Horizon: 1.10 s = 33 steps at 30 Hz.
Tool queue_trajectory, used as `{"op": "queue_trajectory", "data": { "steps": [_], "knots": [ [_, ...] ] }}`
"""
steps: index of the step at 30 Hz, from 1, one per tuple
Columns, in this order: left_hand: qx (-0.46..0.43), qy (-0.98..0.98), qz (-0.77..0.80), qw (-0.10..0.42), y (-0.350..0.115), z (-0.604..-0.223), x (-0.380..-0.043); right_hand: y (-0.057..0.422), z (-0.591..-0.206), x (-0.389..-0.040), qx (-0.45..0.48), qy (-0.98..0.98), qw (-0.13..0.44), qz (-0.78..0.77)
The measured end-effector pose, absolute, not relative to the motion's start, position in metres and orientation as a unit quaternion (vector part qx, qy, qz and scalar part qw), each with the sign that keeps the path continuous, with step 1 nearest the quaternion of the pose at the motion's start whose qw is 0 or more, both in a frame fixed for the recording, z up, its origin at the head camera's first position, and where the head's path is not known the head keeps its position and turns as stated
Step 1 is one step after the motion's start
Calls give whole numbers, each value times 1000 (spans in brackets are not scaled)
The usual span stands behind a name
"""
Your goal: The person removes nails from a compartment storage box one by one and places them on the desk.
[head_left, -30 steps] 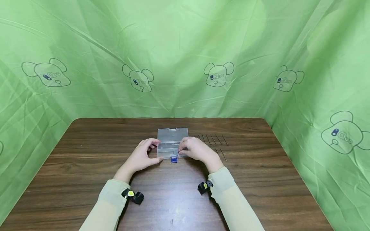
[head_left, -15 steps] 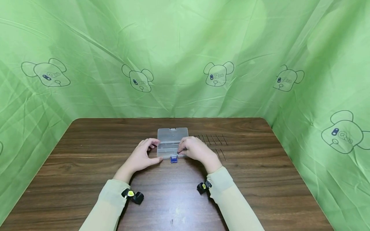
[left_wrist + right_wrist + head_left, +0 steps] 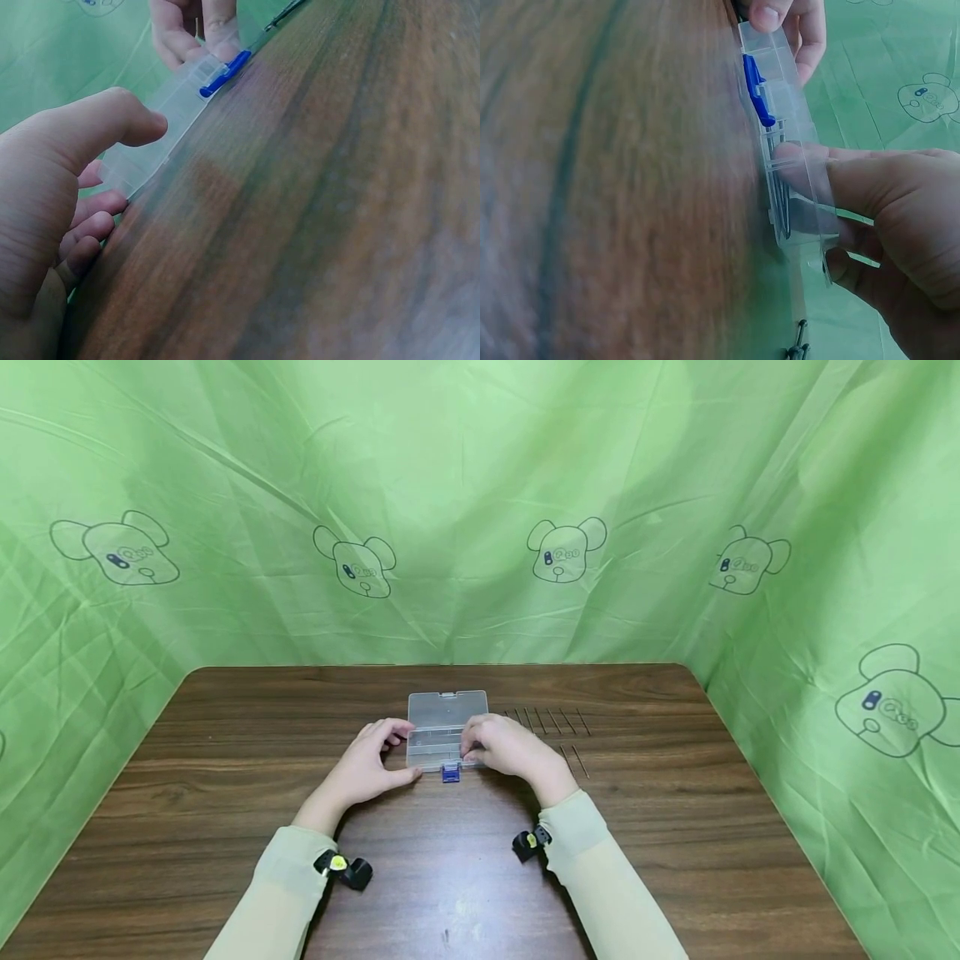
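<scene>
A clear plastic compartment box lies on the table with its lid folded back and its blue latch facing me. My left hand holds the box's left end, thumb at the front corner and fingers at the far side. My right hand reaches into the right part of the box with bent fingers. In the right wrist view, thin dark nails lie lengthwise in the front compartment, right at my right thumb. Whether my right fingers pinch one, I cannot tell.
Several more nails lie in a slanted row on the wooden table, right of the box. Nearer me are two nails, partly behind my right wrist. A green curtain hangs behind the table and along its sides.
</scene>
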<state>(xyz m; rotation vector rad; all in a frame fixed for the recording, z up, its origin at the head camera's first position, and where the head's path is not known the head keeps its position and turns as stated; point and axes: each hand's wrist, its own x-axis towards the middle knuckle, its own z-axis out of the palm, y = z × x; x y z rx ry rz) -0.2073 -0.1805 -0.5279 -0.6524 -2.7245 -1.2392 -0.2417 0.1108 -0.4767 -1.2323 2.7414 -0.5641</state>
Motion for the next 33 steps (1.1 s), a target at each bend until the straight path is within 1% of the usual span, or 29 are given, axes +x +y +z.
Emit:
{"op": "queue_trajectory", "data": {
  "steps": [6, 11, 19, 25, 33],
  "knots": [
    [-214, -889, -403, 39, -181, -530, -208, 116, -474, -243, -404, 888, 61, -211],
    [-213, -890, -401, 39, -181, -531, -209, 122, -474, -244, -393, 874, 79, -274],
    [-214, -890, -400, 42, -182, -531, -209, 126, -467, -244, -390, 856, 59, -333],
    [-218, -891, -395, 48, -182, -529, -207, 127, -466, -244, -365, 853, 68, -365],
    [-219, -891, -396, 47, -181, -527, -206, 130, -466, -243, -349, 850, 61, -390]
  ]
}}
